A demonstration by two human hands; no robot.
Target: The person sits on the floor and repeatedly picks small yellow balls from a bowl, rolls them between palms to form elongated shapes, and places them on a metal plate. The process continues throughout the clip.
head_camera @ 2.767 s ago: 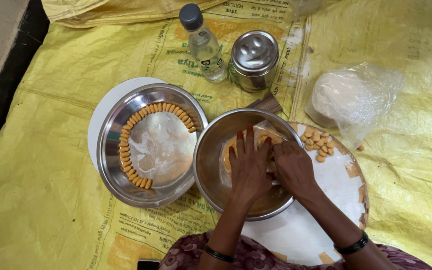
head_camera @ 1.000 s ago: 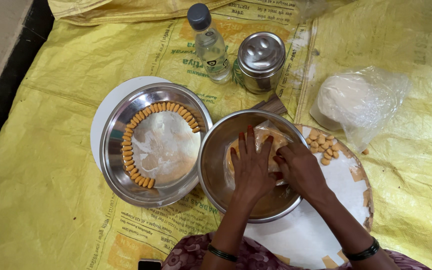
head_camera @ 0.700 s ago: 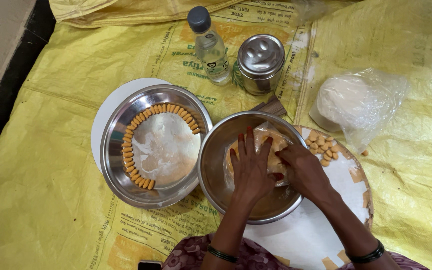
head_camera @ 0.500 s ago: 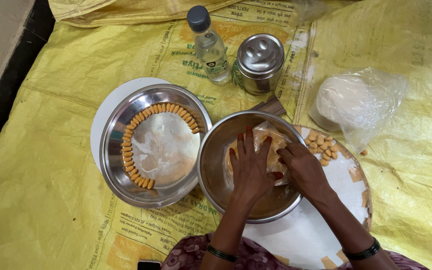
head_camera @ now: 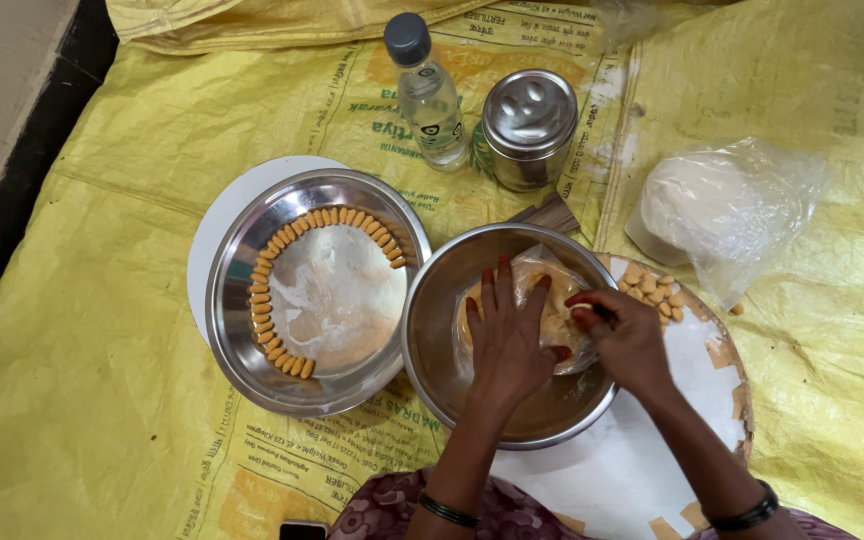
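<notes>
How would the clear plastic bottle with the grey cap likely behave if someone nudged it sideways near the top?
The clear bottle stands upright, tall and narrow, so a push near its grey cap would probably tip it. It looks round, so once down it may roll across the creased yellow sheet. It seems to hold clear liquid, so likely not very light.

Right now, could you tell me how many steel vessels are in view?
3: a plate ringed with orange pieces at left, a bowl in the middle under both hands, and a lidded tin behind it beside the bottle. None seems hidden.
</notes>
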